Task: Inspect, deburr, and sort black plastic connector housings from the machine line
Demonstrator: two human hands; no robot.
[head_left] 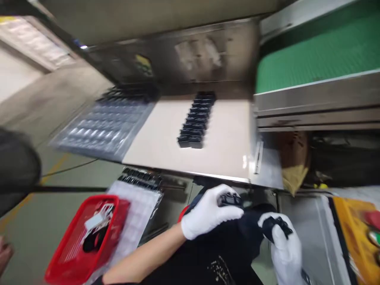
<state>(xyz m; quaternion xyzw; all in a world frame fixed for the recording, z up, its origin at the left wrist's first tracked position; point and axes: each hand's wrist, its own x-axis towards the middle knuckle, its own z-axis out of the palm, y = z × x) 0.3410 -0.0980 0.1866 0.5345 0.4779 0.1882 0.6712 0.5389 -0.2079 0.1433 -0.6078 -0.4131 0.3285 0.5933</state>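
Observation:
My left hand [208,211], in a white glove, grips a small black plastic part [230,200] between fingers and thumb. My right hand [282,249], also gloved white, is shut on another black part [277,227], close to my left hand. Ahead of them, a double row of similar black parts [196,118] stands on a beige board [225,150]. A clear blister tray [103,128] lies left of the board. A second clear tray [133,209], with black parts along its far end [139,177], lies left of my left hand.
A red plastic basket [86,237] sits at lower left, and part of another person's hand [4,253] shows at the left edge. A green conveyor belt [317,51] in a steel frame runs upper right. A yellow button panel [356,237] stands lower right.

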